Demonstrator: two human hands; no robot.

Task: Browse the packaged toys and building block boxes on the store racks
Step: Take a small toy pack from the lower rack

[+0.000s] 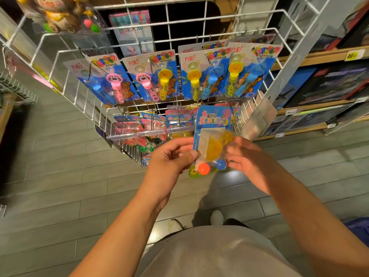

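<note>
Left hand (171, 156) and right hand (246, 157) pinching the side edges of a toy pack (212, 140), held just in front of the wire rack's (65, 50) lower hooks, fingers curled on the card. Thin grip: could slip and drop to the floor (60, 176), or snag a neighbouring pack if pushed back carelessly. Chinese lettering on its blue header, too small to read surely. Beyond, bubble wand packs (151, 76) on the upper rail, red brand characters, perhaps "方彩". Far right, a yellow shelf tag (354, 55), maybe "88".
</note>
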